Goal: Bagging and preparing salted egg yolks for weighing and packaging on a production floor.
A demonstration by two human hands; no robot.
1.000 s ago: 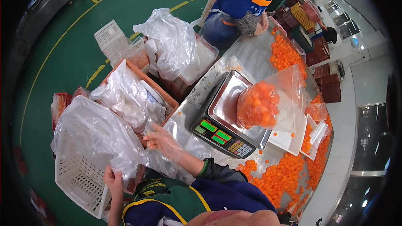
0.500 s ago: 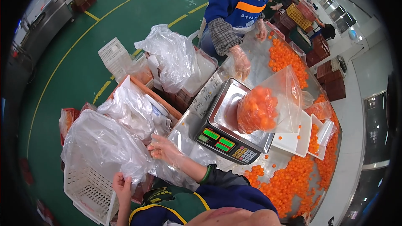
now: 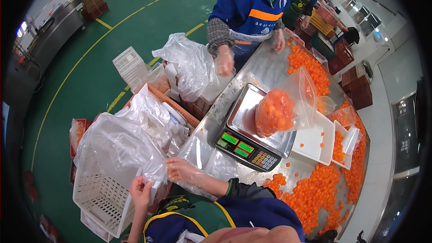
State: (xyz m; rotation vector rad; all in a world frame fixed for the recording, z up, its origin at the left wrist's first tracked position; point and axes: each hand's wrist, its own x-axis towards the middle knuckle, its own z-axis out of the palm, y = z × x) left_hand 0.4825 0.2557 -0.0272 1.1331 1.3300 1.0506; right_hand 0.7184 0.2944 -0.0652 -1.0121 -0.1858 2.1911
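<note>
A large clear plastic bag (image 3: 121, 141) is draped over a white slotted basket (image 3: 96, 198) at the lower left. My bare left hand (image 3: 140, 190) pinches the bag's near edge. On the same bag's right corner, the fingers of my right hand (image 3: 184, 172), in a clear glove, are closed; the fingertips are partly hidden. Right of this hand stands a digital scale (image 3: 247, 148) with green displays. On its metal pan rests an open-topped clear bag of orange balls (image 3: 274, 112), tilted to the right.
Loose orange balls (image 3: 310, 195) cover much of the metal table (image 3: 198, 153). White trays (image 3: 315, 141) lie right of the scale. An orange crate (image 3: 173, 105) holds plastic sheets. Across the table, a co-worker (image 3: 252, 9) stands with one gloved hand over piled plastic (image 3: 186, 67).
My right hand has come down to the bag's corner, and its fingers have closed. The co-worker's hand has moved from beside the scale leftward to the piled plastic. The view has shifted slightly.
</note>
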